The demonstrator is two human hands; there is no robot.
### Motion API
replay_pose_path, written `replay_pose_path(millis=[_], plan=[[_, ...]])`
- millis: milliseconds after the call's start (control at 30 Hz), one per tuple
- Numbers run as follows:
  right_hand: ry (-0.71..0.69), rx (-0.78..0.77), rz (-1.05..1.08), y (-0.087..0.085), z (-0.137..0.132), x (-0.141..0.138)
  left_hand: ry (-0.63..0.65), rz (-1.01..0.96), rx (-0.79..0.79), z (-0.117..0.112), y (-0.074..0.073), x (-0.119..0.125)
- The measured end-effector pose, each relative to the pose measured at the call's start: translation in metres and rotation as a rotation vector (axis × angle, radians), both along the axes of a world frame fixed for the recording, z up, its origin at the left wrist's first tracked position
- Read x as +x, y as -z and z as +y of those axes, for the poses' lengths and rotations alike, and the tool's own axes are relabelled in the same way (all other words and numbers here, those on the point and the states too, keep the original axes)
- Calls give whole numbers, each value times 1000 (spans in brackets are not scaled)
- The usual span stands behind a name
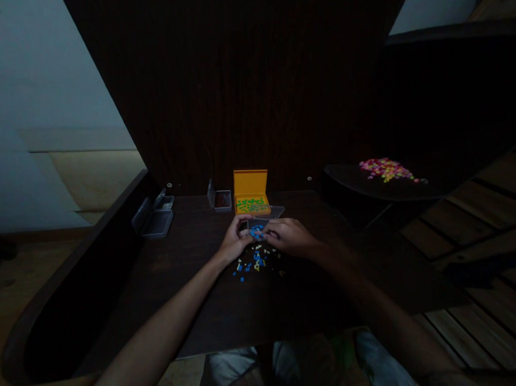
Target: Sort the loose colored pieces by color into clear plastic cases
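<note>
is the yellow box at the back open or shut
Open. The yellow box has its lid standing upright behind it, and green pieces show inside the tray.

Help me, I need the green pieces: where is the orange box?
In the head view, the orange box stands open at the back middle of the dark table, just behind both hands, with a small clear case to its left.

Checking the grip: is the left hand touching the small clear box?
Touching: the head view shows the left hand fingers on the clear box edge.
</note>
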State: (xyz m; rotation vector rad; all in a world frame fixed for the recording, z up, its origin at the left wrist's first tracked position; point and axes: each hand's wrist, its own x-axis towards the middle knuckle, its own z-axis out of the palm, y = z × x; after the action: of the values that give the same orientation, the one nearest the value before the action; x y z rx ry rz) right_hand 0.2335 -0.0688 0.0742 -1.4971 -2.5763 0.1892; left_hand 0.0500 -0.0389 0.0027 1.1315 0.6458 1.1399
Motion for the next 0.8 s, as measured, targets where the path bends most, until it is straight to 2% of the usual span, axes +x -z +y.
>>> replay_pose_path(millis=[100, 333, 800], plan=[[56, -43, -100, -2, 5, -6, 10, 6, 0, 1, 1, -1], [49, -77, -181, -4, 12, -8, 9, -10, -6, 2, 3, 0], [56, -62, -213, -5, 13, -10, 23, -39, -23, 1, 2, 0]])
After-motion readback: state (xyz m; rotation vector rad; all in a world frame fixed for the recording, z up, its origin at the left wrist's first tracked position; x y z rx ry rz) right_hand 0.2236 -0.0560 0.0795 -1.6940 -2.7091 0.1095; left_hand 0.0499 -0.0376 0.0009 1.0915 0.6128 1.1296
